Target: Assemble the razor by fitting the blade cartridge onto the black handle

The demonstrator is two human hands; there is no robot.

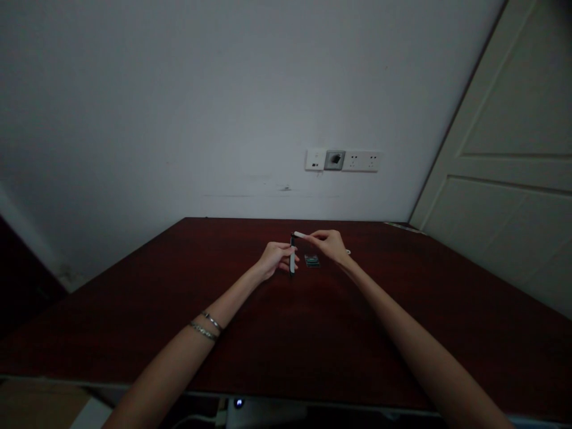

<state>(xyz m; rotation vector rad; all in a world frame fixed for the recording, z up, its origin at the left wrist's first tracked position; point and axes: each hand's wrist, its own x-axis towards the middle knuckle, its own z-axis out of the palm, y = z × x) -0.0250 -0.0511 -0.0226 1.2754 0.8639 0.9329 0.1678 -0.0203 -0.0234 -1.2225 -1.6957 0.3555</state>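
Observation:
My left hand (pixel 276 260) is closed around a slim white-and-black object (pixel 292 260), which stands upright above the table. At its black top end, my right hand (pixel 328 243) pinches a short white stick-like piece (pixel 301 235) between thumb and fingers. The piece tilts away from the upright part; whether the two are joined I cannot tell. Beneath my right hand, a small dark-green flat packet (pixel 311 261) lies on the table. Part of a small white thing (pixel 348 252) shows behind my right wrist, its kind too small to make out.
The dark red wooden table (pixel 201 262) reaches to a pale wall. Power sockets (pixel 361 161) are set in the wall, and a light panelled door (pixel 509 161) stands at the right. Below the table's front edge are a cable (pixel 194 419) and a device with a lit display (pixel 239 403).

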